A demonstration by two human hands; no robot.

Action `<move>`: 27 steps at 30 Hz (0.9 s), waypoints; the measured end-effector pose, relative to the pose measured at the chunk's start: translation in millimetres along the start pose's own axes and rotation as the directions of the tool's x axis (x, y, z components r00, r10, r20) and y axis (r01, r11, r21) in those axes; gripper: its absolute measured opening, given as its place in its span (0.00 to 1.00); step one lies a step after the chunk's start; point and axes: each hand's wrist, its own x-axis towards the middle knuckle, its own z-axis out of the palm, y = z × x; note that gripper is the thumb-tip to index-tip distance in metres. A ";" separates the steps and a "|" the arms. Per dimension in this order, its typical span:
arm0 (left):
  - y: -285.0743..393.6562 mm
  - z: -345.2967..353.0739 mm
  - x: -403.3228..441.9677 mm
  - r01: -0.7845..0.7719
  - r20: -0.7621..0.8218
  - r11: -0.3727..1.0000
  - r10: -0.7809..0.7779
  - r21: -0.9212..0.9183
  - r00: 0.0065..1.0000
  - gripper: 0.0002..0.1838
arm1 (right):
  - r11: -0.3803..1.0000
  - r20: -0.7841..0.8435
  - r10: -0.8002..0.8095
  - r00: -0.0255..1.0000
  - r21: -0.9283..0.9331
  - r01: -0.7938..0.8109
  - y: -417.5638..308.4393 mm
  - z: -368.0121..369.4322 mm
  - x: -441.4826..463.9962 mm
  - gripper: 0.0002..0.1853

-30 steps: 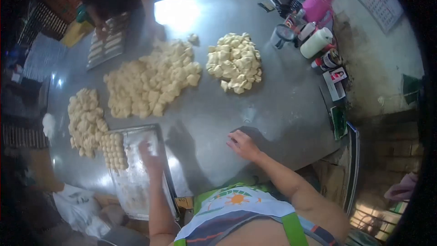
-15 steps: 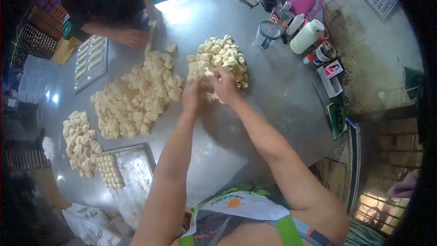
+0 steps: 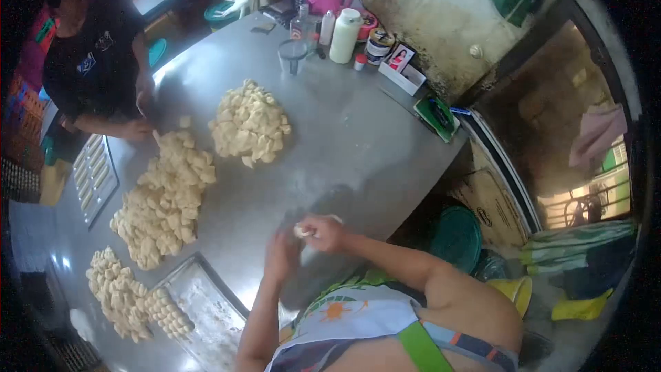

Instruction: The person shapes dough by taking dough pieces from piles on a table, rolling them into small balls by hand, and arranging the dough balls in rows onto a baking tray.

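My right hand [image 3: 325,234] is closed around a small piece of pale dough [image 3: 301,232], which shows between the thumb and fingers near the table's front edge. More of the pale dough seems to stick out behind the knuckles. Close beside it on the left is my left hand [image 3: 281,256], its fingers smeared by motion, so their grip cannot be made out. Beyond both hands a heap of cut dough pieces [image 3: 249,124] lies on the metal table [image 3: 330,145]. A larger dough heap [image 3: 165,196] spreads to its left.
Front left, small dough pieces [image 3: 113,293] lie by rows of dough balls [image 3: 165,313] on a metal tray [image 3: 200,296]. A co-worker [image 3: 96,62] stands at the far left near a tray of dough sticks [image 3: 94,172]. A cream flask [image 3: 345,38], mug [image 3: 294,55] and bottles line the back edge.
Both my hands have drawn back from the cut dough heap toward my body, with dough in the right one. The view has turned to the right. The co-worker's hand remains by the larger heap.
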 end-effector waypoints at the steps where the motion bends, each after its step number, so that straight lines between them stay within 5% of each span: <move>1: 3.9 4.7 14.6 -0.013 0.069 0.998 0.009 0.061 0.998 0.27 | 1.000 -0.009 -0.004 1.000 -0.005 0.004 -24.4 2.7 7.2 0.14; 3: -20.2 13.9 53.0 -0.307 -0.167 0.950 0.311 0.049 0.936 0.21 | 0.997 -0.137 -0.075 0.988 0.000 0.076 -86.2 0.1 21.4 0.14; 5: -46.7 -7.3 105.6 -0.291 0.052 0.951 0.287 0.103 0.956 0.22 | 0.979 -0.228 -0.179 0.957 0.054 0.196 -126.4 -10.8 28.7 0.13; 7: -27.1 -18.1 130.5 -0.120 -0.118 0.966 0.150 0.230 0.982 0.23 | 0.944 -0.318 -0.276 0.907 0.090 0.318 -152.7 -25.2 32.7 0.12; 9: -14.0 -41.1 150.4 -0.185 -0.227 0.950 0.128 -0.250 0.965 0.21 | 0.892 -0.377 -0.405 0.833 0.040 0.451 -166.9 -32.6 28.1 0.11; 10: -11.3 -52.1 152.3 -0.182 -0.225 0.951 0.126 -0.250 0.966 0.21 | 0.892 -0.377 -0.402 0.834 0.042 0.449 -161.2 -27.8 21.6 0.11; 12: 1.7 -75.5 156.7 -0.008 -0.296 0.861 -0.166 -0.508 0.941 0.18 | 0.990 -0.184 -0.111 0.977 0.061 0.124 -131.1 -14.4 7.3 0.09; 13: 19.6 -94.8 141.4 0.162 -0.123 0.840 -0.261 -0.519 0.957 0.16 | 0.999 -0.118 -0.037 0.992 0.022 0.040 -115.1 -9.5 -3.5 0.11; 15: 11.2 -83.1 91.0 0.046 -0.246 0.910 -0.160 -0.412 0.956 0.16 | 0.987 -0.086 0.016 0.996 -0.160 -0.030 -62.7 5.1 -33.2 0.13; 16: -5.6 -61.8 61.3 0.123 -0.340 0.971 -0.189 -0.206 0.921 0.15 | 0.955 -0.113 -0.003 0.994 -0.296 -0.031 -26.9 15.5 -53.9 0.13; 17: -40.4 -35.9 19.4 0.092 -0.313 0.986 -0.045 0.136 0.949 0.13 | 0.912 -0.086 -0.012 0.996 -0.410 -0.025 11.0 23.1 -78.3 0.13; 19: -98.9 17.3 -78.8 0.011 -0.240 0.918 0.091 0.396 0.967 0.18 | 0.856 -0.056 -0.023 0.998 -0.517 -0.009 40.4 24.5 -104.4 0.13; 20: -66.0 -1.9 -92.9 0.275 0.019 0.953 -0.279 0.131 0.960 0.25 | 0.737 0.028 -0.081 0.996 -0.672 0.079 43.8 23.1 -111.7 0.14; 21: -76.1 4.1 -101.3 0.171 -0.117 0.903 -0.135 0.395 0.984 0.23 | 0.585 0.126 -0.117 0.985 -0.793 0.171 42.7 20.7 -113.5 0.15; 22: -86.2 10.2 -111.1 0.099 -0.200 0.767 0.039 0.634 0.979 0.20 | 0.586 0.134 -0.105 0.985 -0.792 0.170 47.1 19.5 -104.2 0.15; 24: -67.6 -15.2 -60.8 0.268 -0.232 0.861 -0.181 0.431 0.956 0.22 | 0.589 -0.033 -0.139 0.990 -0.807 0.056 52.0 17.0 -45.2 0.15; 27: -52.1 -16.0 21.4 0.319 -0.422 0.879 -0.153 0.356 0.894 0.12 | 0.598 -0.131 -0.327 0.936 -0.796 0.098 51.4 34.1 43.2 0.14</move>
